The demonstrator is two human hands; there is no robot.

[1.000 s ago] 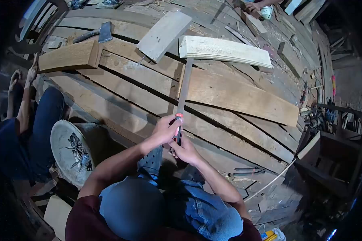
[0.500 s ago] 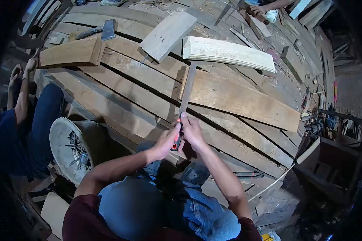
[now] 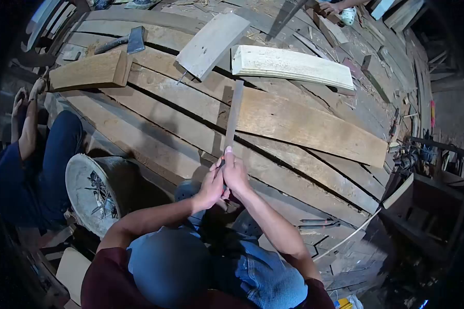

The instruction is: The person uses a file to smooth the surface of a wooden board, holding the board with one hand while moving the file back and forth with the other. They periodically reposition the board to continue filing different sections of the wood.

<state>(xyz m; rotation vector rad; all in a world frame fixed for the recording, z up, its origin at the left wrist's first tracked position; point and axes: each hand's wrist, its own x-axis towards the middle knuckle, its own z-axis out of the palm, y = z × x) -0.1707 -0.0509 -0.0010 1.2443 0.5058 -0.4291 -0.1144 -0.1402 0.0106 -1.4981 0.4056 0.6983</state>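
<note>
My left hand and my right hand are wrapped together round the handle of a flat file. Its long grey blade points away from me and lies along the left end of a brown wooden board. The right thumb is stretched along the base of the blade. Most of the handle is hidden by my fingers.
A whitish moulded block, a grey board, a brown block and a hatchet lie on the planks. At left stand a bucket of nails and a seated person. Another person's hand shows top right.
Both hands and the file have shifted slightly left, and the handle has turned, with less of its red showing. At the top, a saw-like blade has moved left.
</note>
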